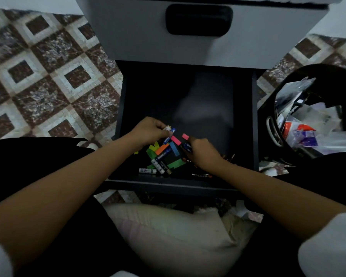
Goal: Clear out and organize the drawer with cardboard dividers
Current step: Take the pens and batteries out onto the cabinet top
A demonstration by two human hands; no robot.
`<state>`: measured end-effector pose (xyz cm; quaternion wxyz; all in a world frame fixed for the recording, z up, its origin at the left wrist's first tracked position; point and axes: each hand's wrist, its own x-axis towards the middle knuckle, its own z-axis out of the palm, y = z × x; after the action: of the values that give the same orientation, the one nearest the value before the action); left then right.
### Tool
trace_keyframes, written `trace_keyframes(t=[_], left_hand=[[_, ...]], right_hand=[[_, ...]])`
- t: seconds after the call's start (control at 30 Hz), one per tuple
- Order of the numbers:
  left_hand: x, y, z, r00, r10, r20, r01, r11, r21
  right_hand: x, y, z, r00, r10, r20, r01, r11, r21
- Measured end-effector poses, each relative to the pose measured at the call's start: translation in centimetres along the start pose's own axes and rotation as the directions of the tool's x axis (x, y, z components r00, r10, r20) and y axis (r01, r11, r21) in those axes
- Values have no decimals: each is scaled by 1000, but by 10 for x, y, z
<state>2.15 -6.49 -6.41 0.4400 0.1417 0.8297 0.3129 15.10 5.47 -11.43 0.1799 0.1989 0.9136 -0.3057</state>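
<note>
**Emptying the last clutter from the drawer**

The dark, open-topped drawer (208, 92) fills the centre of the frame, pulled out under a grey cabinet front; its far half is bare. What is left lies in the lower centre: loose white and blue cylindrical batteries (158, 165) mixed with bright paper sticky tabs (175, 139) in pink, orange, green and blue.

The left hand (150, 129) has its fingers curled round a small bunch of batteries (169, 129). The right hand (203, 153), just beside it, appears to pinch one blue battery (186, 146) at its fingertips.

This looks like the clearing-out step, nearly finished. Next, the remaining batteries need gathering and the thin tabs lifting off the floor, perhaps into the black round basket (268, 112) at the right edge. No cardboard dividers are in view.
</note>
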Motion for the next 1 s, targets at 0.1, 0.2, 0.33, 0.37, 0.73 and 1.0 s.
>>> trace_keyframes(t=[0.1,0.2,0.33,0.37,0.73,1.0], left_hand=[[-1,1,0,1000,-5,4,5,1000,-13],[-1,3,-1,1000,-10,12,10,999,-53],[-1,5,-1,999,-29,24,32,994,-100],[-1,6,-1,999,-32,22,34,993,-111],[-11,17,-6,998,28,-51,-37,981,-192],[-45,56,-21,999,51,-17,-53,853,-519]], right_hand=[[2,0,-2,1000,26,0,-26,999,42],[3,-5,-11,997,82,-6,-81,989,121],[7,-9,-27,983,166,83,-185,928,323],[7,-9,-31,978,179,109,-208,891,404],[-5,-20,-72,973,163,164,-226,526,820],[-32,-36,-117,992,129,12,-69,447,892]])
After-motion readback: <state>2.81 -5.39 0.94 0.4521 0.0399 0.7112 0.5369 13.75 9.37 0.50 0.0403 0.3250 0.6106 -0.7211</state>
